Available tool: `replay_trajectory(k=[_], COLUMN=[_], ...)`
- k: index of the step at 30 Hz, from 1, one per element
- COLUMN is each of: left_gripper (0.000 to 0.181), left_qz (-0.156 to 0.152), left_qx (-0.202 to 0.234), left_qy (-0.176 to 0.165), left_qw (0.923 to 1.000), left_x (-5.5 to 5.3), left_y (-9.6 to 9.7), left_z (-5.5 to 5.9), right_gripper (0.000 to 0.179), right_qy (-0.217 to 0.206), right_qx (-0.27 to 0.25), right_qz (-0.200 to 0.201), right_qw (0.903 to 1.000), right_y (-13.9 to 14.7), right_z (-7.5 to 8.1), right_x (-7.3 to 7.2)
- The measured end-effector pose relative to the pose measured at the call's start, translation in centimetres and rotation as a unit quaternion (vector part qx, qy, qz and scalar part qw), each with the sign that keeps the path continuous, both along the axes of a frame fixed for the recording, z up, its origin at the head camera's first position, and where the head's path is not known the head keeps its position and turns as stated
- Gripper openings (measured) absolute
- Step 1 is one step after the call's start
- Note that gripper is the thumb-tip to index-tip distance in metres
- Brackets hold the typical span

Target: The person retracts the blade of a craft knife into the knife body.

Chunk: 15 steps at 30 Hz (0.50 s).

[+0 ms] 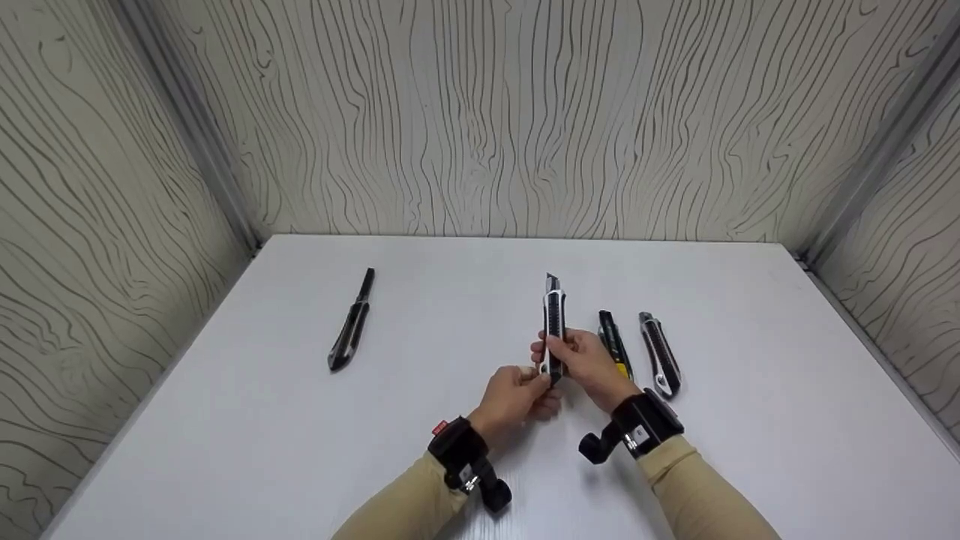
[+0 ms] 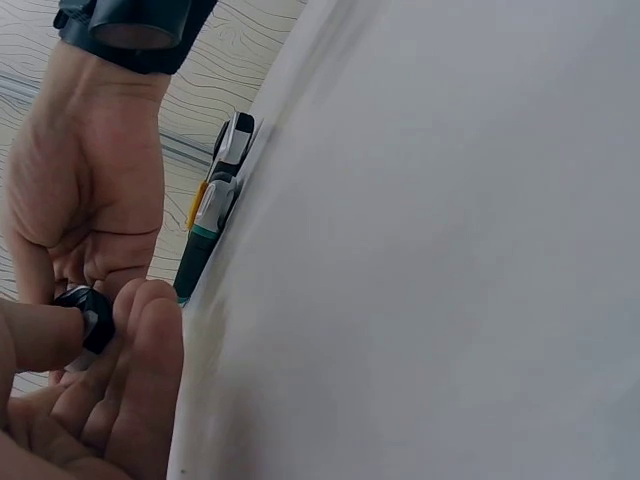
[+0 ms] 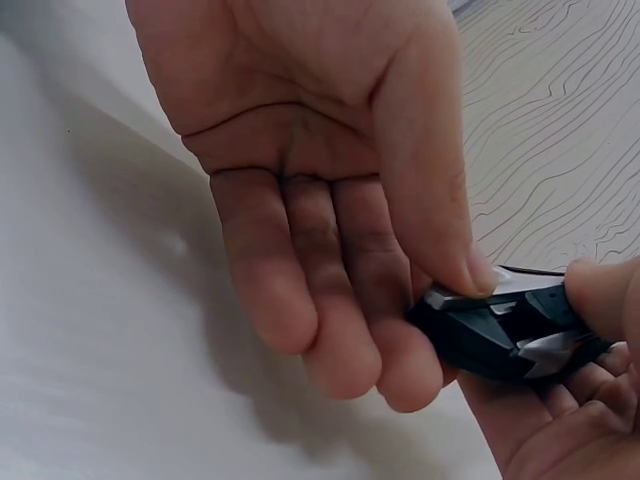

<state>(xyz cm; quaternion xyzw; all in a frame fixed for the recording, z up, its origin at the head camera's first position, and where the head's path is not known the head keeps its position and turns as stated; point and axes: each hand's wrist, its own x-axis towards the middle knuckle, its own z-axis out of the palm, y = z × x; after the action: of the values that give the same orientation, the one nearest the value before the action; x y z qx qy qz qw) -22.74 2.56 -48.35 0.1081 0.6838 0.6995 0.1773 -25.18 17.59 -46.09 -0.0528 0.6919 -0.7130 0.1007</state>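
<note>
A box cutter (image 1: 554, 311) with a black and silver handle is held over the middle of the table, a short length of blade showing at its far tip. My right hand (image 1: 595, 369) pinches the handle, thumb on its upper face. At the near end, my left hand (image 1: 510, 401) grips the butt between thumb and fingers. In the right wrist view the dark end of the cutter (image 3: 490, 335) shows between both hands. Only a small dark part of the cutter (image 2: 92, 310) appears in the left wrist view; fingers hide the remainder.
Right of my hands lie a black and yellow cutter (image 1: 613, 341), partly behind my right hand, and a dark and silver cutter (image 1: 661, 356). Another cutter (image 1: 351, 330) lies at the left of the white table (image 1: 247, 420). Patterned walls (image 1: 480, 120) enclose the back and sides.
</note>
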Motion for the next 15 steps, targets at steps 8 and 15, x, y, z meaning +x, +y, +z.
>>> replay_trajectory(k=[8, 15], left_gripper=[0.030, 0.029], left_qz=[-0.025, -0.016], left_qx=[0.010, 0.024], left_qy=[-0.062, -0.060], left_qw=[0.9977, 0.9978], left_x=[0.11, 0.16], left_y=[-0.42, -0.25], left_z=[0.31, 0.27], right_gripper=[0.044, 0.049], right_qy=[-0.002, -0.010], right_qx=[0.000, -0.011], right_qz=[0.007, 0.020], right_qw=[1.0000, 0.9997], right_y=[0.20, 0.36], right_z=[-0.03, -0.18], right_x=[-0.16, -0.12])
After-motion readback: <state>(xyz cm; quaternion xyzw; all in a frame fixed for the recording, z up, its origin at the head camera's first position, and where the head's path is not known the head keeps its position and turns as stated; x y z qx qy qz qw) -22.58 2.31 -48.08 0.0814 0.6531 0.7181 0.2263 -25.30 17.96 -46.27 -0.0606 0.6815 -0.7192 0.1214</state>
